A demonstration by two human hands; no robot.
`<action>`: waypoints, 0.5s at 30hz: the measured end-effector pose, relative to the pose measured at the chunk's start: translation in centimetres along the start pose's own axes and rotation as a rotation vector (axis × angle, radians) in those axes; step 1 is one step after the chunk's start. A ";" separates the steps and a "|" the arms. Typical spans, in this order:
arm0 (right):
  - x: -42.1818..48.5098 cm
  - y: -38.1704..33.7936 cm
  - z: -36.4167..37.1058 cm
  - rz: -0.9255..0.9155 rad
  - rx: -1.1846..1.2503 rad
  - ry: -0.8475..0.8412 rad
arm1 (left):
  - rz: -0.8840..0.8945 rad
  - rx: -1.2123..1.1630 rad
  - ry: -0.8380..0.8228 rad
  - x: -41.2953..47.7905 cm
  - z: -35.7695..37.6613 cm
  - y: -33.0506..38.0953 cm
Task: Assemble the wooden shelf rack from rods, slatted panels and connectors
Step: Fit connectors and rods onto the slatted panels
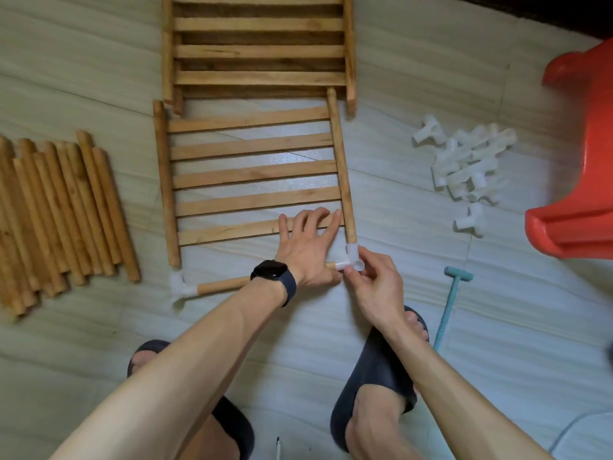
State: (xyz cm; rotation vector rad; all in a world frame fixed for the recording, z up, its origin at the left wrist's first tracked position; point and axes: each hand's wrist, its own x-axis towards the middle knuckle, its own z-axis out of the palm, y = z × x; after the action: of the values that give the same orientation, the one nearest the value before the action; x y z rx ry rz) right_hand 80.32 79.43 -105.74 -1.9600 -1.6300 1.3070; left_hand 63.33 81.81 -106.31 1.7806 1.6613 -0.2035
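White plastic corner connector [352, 257] pinched by right hand [373, 287], probably for seating; left hand [306, 250], fingers spread, steadies brown wooden slatted panel [252, 174] beneath.

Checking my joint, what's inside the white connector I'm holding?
The panel's side rod enters the connector from the far side, a cross rod from the left. Your right hand pinches it; how deep either sits is hidden.
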 end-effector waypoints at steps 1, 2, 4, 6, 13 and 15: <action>0.1 0.0 0.1 0.016 -0.001 0.004 | 0.004 -0.005 0.007 0.1 -0.1 0.2; 0.2 -0.1 0.2 0.035 -0.004 0.011 | 0.009 -0.010 0.011 0.2 -0.2 0.3; 0.2 -0.3 0.4 0.074 0.000 0.038 | 0.018 0.020 0.014 0.2 -0.2 0.3; -0.2 -0.5 0.6 0.092 0.025 0.062 | 0.026 0.071 0.020 0.1 -0.2 0.2; -0.4 -1.4 0.4 0.104 0.074 0.114 | 0.075 0.127 0.030 -0.2 0.1 0.3; 0.0 -1.5 0.3 0.106 0.014 0.093 | 0.072 0.123 0.017 -0.3 0.2 0.1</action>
State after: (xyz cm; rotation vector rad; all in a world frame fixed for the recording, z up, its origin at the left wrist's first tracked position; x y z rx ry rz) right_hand 79.17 79.87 -104.86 -2.0911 -1.4894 1.2403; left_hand 63.49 81.44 -106.28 1.9351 1.6234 -0.2641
